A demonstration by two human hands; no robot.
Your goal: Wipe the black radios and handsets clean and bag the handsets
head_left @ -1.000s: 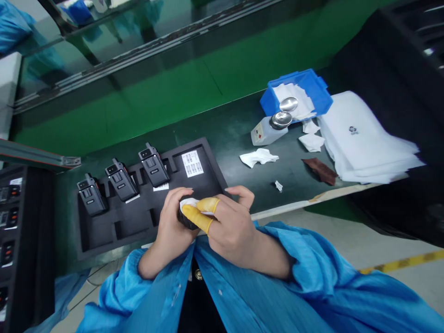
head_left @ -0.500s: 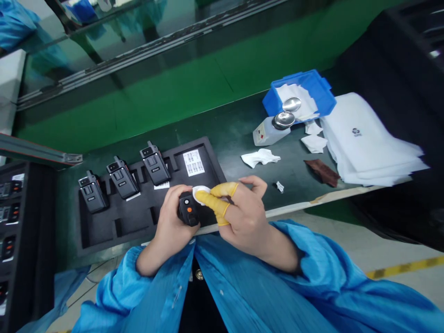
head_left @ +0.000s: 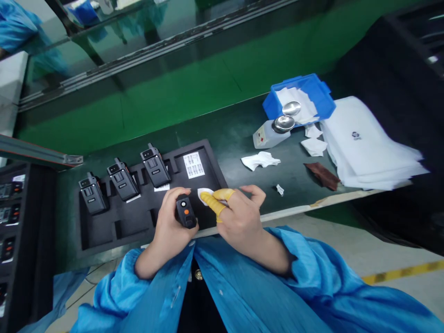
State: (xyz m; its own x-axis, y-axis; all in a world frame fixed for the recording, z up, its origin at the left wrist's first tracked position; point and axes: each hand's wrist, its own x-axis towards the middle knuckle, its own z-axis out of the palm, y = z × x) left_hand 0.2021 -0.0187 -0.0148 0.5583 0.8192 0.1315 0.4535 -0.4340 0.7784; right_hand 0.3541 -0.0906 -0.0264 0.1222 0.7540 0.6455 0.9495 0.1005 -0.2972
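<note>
My left hand point(head_left: 173, 219) is closed around a black handheld radio point(head_left: 186, 212), its side with a white and an orange button facing up. Yellow finger covers sit on fingers of my right hand point(head_left: 239, 215), which pinches a white wiping cloth point(head_left: 204, 193) just right of the radio, with a small gap between them. Behind my hands lies a black foam tray point(head_left: 135, 222). It holds three more radios, the nearest to my hands being this radio point(head_left: 155, 165), and a white label sheet point(head_left: 194, 165) in the right compartment.
A clear dispenser bottle point(head_left: 270, 134) with a metal top stands before a blue bin point(head_left: 300, 97) of white cloths. White bags point(head_left: 371, 143) are stacked to the right. A crumpled cloth point(head_left: 261, 160) and a brown scrap point(head_left: 322, 175) lie on the bench. More trays point(head_left: 34, 231) stand at left.
My right hand has drawn the cloth slightly to the right, off the radio's edge. My left hand has tilted the radio a little and shifted slightly left.
</note>
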